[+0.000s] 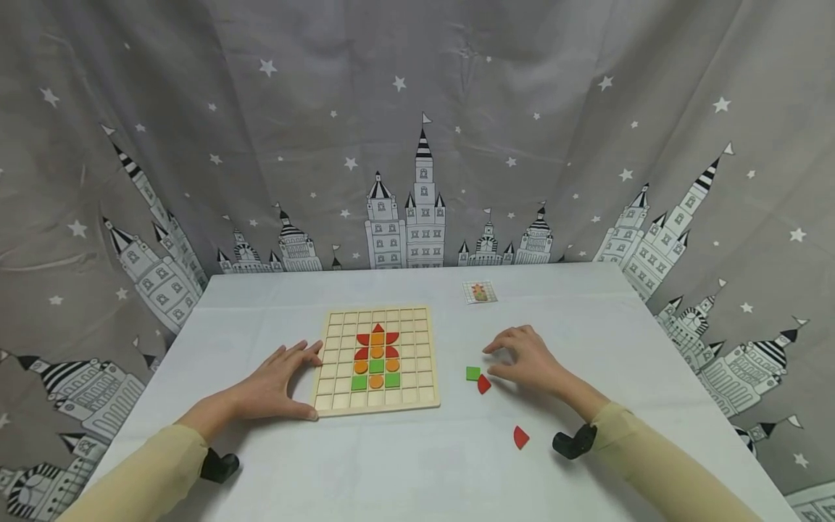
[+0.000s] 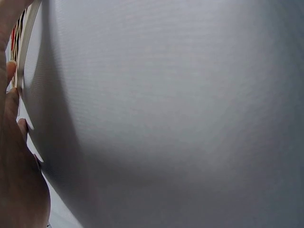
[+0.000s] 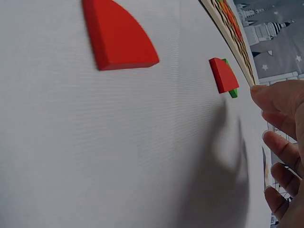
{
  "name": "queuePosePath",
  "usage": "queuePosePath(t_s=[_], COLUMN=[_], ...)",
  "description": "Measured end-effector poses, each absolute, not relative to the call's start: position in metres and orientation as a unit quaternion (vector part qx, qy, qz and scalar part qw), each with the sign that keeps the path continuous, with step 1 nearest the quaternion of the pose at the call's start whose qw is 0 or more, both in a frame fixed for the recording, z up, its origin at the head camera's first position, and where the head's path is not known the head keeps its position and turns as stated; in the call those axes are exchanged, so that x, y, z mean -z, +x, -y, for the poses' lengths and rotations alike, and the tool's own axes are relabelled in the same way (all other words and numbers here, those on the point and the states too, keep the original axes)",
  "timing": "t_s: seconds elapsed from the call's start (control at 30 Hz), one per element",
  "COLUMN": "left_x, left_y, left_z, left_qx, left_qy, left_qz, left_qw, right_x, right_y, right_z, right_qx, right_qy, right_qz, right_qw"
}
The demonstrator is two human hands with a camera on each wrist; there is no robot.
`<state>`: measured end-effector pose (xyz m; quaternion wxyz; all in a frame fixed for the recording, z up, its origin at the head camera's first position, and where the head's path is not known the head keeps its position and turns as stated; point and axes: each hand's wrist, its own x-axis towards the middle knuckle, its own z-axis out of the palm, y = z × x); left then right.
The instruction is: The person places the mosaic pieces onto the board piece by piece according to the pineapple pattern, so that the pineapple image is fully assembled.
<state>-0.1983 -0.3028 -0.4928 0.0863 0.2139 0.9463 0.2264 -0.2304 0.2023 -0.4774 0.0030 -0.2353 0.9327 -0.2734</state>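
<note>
A pale wooden grid board (image 1: 417, 355) lies on the white table, bearing red, orange and green pieces in a figure of squares, circles and quarter circles. My left hand (image 1: 277, 384) rests along the board's left edge, thumb and fingers spread. To the right of the board my right hand (image 1: 528, 362) hovers over the table, fingers loosely bent, with nothing seen between them. Just left of its fingertips lie a green square piece (image 1: 472, 373) and a red quarter-circle piece (image 1: 483, 384). A second red quarter-circle piece (image 3: 121, 38) lies closer to the table's front.
A small picture card (image 1: 479, 292) with a coloured figure on a grid lies at the back of the table (image 1: 274, 304). Behind it hangs a grey curtain (image 1: 417, 65) printed with castles and stars. A black wrist mount (image 1: 574, 441) juts from the right sleeve.
</note>
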Motion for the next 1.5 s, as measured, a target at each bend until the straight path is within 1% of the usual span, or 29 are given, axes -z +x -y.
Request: queuePosePath(t_s=[0.43, 1.03, 1.23, 1.5], left_x=[0.496, 0.492, 0.490, 0.491], left_y=[-0.200, -0.203, -0.202, -0.198], left_z=[0.304, 0.303, 0.303, 0.302], left_qx=[-0.224, -0.224, -0.223, -0.233], left_qy=[0.211, 0.217, 0.217, 0.224], left_qz=[-0.947, -0.946, -0.946, -0.943], left_qw=[0.089, 0.086, 0.087, 0.079], right_x=[0.489, 0.494, 0.498, 0.497], right_y=[-0.217, -0.206, -0.202, -0.197], right_z=[-0.213, -0.221, -0.217, -0.193], right_qx=[0.283, 0.283, 0.284, 0.260], right_qy=[-0.220, -0.217, -0.207, -0.174], right_qz=[-0.933, -0.934, -0.936, -0.950], right_qw=[0.022, 0.025, 0.006, -0.012])
